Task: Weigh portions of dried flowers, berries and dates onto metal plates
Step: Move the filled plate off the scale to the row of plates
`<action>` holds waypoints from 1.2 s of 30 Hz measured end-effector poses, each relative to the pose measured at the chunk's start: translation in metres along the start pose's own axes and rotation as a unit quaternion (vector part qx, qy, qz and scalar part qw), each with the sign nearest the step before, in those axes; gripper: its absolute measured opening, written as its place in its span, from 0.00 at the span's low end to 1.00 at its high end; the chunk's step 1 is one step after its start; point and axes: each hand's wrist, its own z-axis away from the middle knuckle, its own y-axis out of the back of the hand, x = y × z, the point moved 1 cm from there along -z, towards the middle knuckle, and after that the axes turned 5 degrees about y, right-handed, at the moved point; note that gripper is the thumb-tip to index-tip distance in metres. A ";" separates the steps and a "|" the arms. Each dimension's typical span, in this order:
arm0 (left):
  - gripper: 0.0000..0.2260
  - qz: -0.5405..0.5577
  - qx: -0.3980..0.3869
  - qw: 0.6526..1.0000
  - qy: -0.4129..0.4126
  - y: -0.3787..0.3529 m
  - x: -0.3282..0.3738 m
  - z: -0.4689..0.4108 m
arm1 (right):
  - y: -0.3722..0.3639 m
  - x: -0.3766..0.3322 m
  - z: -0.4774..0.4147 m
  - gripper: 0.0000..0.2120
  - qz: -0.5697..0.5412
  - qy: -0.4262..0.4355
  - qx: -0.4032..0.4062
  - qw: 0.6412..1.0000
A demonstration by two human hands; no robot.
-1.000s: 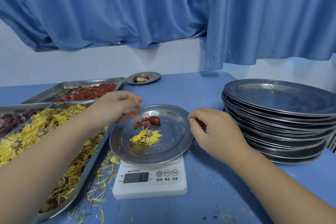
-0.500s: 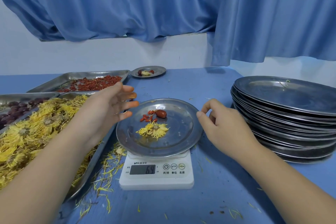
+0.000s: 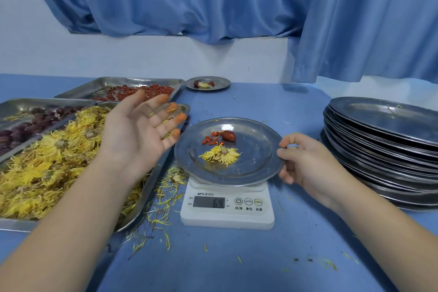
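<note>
The plate [image 3: 251,163] sits on the scale [image 3: 227,206] in the middle, with one flower [image 3: 221,154], some berries [image 3: 211,140] and a date [image 3: 228,135]. My right hand [image 3: 305,163] pinches its right rim; my left hand [image 3: 135,130] is spread wide, holding nothing. Petals [image 3: 163,196] litter the blue table [image 3: 237,263]; far behind hangs a curtain [image 3: 213,2].

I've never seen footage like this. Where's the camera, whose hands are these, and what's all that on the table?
No machine here: a person wears one camera on the head, looking down at their own hands. The left hand is open and empty above the tray of yellow dried flowers. The right hand pinches the rim of the metal plate on a white kitchen scale. On the plate lie one flower, some red berries and a date. Behind are a berry tray and a date tray; a stack of plates stands at the right.
</note>
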 end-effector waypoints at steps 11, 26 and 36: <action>0.18 0.145 0.006 0.989 0.003 0.002 0.002 0.001 | -0.017 -0.009 -0.026 0.08 -0.040 0.014 0.056 0.998; 0.27 0.302 0.012 0.953 0.023 0.011 0.001 -0.003 | -0.108 -0.007 -0.182 0.09 -0.066 -0.034 0.200 0.977; 0.29 0.340 0.005 0.940 0.036 0.014 0.005 -0.004 | -0.146 0.008 -0.236 0.18 -0.050 -0.080 0.244 0.965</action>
